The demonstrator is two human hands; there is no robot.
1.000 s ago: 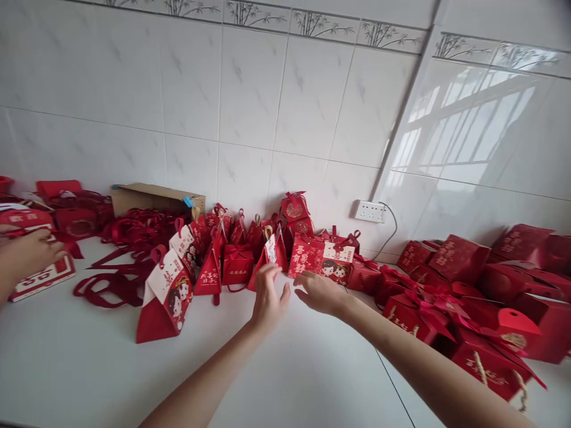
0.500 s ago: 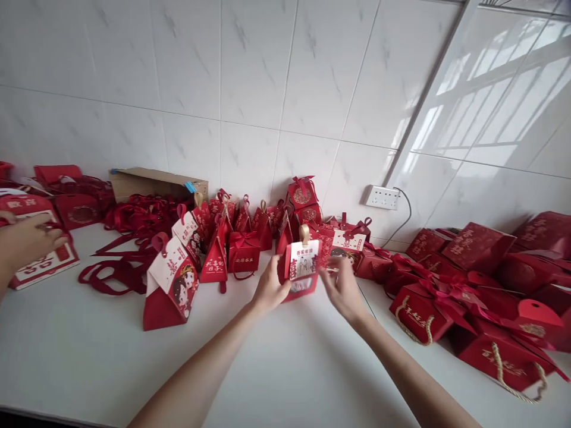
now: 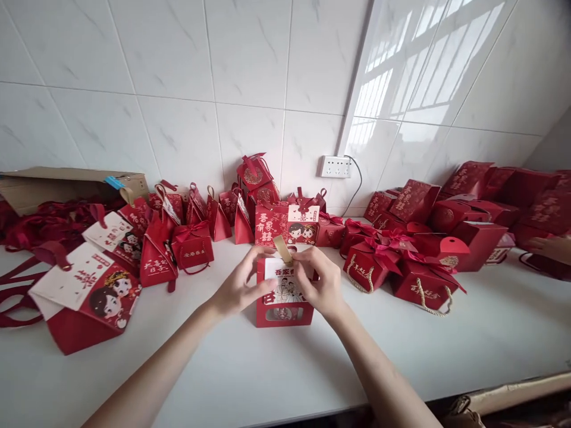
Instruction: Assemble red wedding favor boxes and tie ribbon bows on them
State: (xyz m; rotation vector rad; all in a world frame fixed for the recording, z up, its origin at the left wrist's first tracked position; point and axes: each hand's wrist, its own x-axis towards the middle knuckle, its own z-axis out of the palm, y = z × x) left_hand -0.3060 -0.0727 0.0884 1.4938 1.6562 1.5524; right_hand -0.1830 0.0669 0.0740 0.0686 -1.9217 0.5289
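A red and white gift box (image 3: 284,315) with a clear window low on its front stands upright on the white table before me. A gold ribbon loop (image 3: 281,248) sticks up from its top. My left hand (image 3: 244,280) grips the box's upper left side, its thumb across the front. At the top right my right hand (image 3: 322,278) is closed, thumb and finger pinching at the base of the ribbon. The fingers behind the box are hidden.
Finished-looking red boxes (image 3: 158,255) stand on the left, including a large one with cartoon faces (image 3: 89,297). A cardboard box (image 3: 75,178) holds red ribbons. Rope-handled boxes (image 3: 422,285) pile up on the right, near another person's hand (image 3: 553,245). A socket strip (image 3: 335,167) is on the wall.
The view has swung to the right. My right hand has come in from beside the gift box to its top, at the ribbon. The other person's hand at the far left is out of sight.
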